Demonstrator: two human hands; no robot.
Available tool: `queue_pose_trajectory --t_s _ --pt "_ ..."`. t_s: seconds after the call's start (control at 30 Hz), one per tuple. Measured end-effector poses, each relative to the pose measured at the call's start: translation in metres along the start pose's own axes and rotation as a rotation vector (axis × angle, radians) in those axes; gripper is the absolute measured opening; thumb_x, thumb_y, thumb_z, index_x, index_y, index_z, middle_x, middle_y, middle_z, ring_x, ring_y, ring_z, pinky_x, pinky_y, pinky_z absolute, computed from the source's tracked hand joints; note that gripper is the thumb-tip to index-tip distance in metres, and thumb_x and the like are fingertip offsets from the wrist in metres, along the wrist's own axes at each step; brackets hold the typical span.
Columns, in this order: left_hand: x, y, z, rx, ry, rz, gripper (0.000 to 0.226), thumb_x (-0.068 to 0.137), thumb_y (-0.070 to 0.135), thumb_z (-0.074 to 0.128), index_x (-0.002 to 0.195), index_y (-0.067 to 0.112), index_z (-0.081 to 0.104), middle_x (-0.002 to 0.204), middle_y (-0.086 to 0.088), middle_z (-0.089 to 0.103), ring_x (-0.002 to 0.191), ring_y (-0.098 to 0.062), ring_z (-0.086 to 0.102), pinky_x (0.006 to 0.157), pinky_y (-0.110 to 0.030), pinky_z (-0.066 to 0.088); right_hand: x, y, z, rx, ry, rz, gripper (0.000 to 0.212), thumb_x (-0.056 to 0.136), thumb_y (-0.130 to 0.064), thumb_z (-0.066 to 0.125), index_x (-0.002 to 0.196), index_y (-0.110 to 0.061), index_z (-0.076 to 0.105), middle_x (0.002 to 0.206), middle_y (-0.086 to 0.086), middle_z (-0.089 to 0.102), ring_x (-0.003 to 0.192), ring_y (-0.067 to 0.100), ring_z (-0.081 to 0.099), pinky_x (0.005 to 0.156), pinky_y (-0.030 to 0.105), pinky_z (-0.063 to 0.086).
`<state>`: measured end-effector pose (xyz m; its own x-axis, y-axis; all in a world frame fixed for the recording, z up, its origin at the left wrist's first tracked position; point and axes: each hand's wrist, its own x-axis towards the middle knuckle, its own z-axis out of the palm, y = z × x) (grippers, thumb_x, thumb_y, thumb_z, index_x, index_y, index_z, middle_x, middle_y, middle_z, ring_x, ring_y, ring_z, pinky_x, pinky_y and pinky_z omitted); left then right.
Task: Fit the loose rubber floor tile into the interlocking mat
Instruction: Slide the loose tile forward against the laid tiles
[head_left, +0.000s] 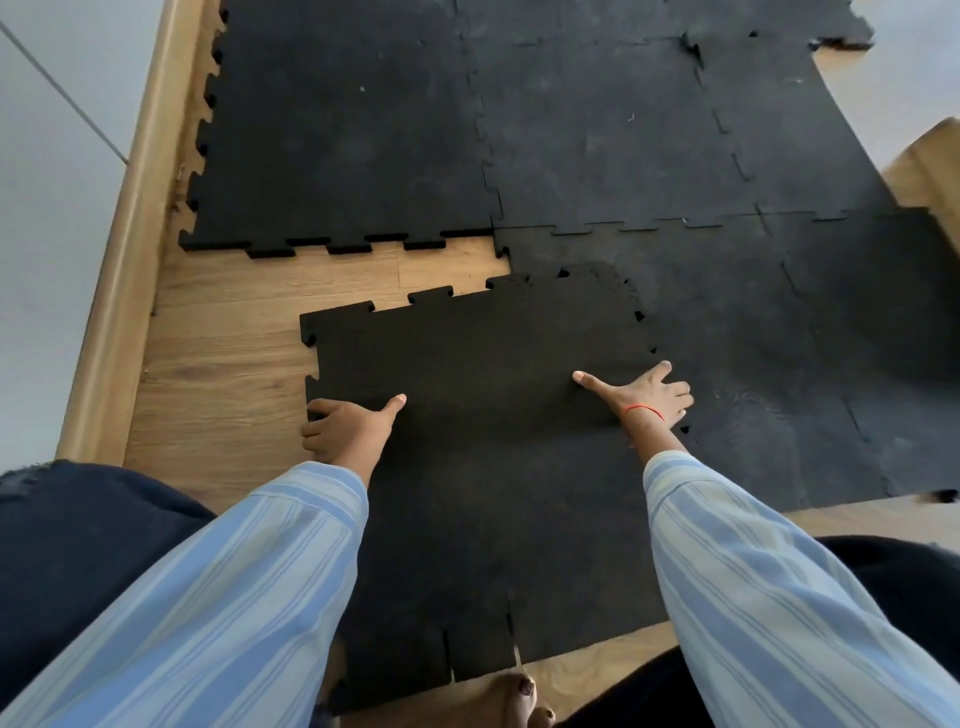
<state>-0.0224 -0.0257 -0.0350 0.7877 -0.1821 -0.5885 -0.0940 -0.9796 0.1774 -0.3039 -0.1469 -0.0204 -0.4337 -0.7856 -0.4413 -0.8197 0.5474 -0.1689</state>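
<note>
Your left fingers (317, 415) are curling over the left edge of the loose tile (467, 374), tips tucked at its notched border and thumb lying flat on top, so your left hand (348, 428) is gripping that edge at the lower left of the frame's middle. Your right fingers (670, 387) are spreading wide and pressing flat, with the thumb pointing left across the tile's top face and the other fingers reaching over its right edge onto the mat beside it; your right hand (644, 397) is holding nothing, only bearing down with an open palm. A thin red thread (641, 410) is circling that wrist. Both arms are wearing blue striped sleeves (249, 571) running in from the bottom corners. The loose tile is lying in the centre of the frame, skewed a little, its toothed upper edge sitting apart from the toothed lower edge of the interlocking mat (353, 145) at the upper left, with a strip of wooden floor (291, 280) showing between them. The tile's right side is overlapping the joined tiles on the right of the frame, one corner riding slightly raised on top of them. A wooden skirting (135, 218) is running up the left side against a pale wall (47, 182). Toes of a bare foot (519, 696) are showing at the bottom edge, just below the tile's near border.
</note>
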Motion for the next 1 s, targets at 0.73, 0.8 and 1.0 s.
queue_pose_trajectory --t_s 0.73,0.8,1.0 --pt "0.035 -0.001 -0.033 -0.348 0.031 -0.045 0.103 0.061 0.060 0.080 0.131 0.000 0.035 0.133 -0.023 0.044 0.119 -0.037 0.046 0.088 -0.046 0.046 0.004 -0.025 -0.026 0.552 0.136 0.321 0.107 0.062 -0.070 0.070 0.134 0.001 0.037 0.139 0.017 0.046 0.129 0.035 0.039 0.106 0.042 0.029" --pt "0.042 0.006 -0.046 -0.375 0.061 -0.013 0.101 0.062 0.059 0.080 0.132 0.002 0.035 0.134 -0.023 0.044 0.118 -0.037 0.047 0.087 -0.046 0.047 0.002 -0.037 -0.025 0.588 0.123 0.327 0.105 0.065 -0.068 0.070 0.136 0.001 0.036 0.140 0.017 0.045 0.130 0.034 0.038 0.106 0.043 0.029" --pt "0.088 0.014 -0.098 -0.415 0.087 -0.032 0.109 0.058 0.058 0.082 0.139 0.008 0.030 0.136 -0.020 0.045 0.118 -0.038 0.049 0.091 -0.048 0.047 -0.011 -0.084 -0.016 0.680 0.006 0.269 0.107 0.066 -0.063 0.073 0.140 0.001 0.030 0.143 0.016 0.041 0.132 0.035 0.036 0.108 0.044 0.031"
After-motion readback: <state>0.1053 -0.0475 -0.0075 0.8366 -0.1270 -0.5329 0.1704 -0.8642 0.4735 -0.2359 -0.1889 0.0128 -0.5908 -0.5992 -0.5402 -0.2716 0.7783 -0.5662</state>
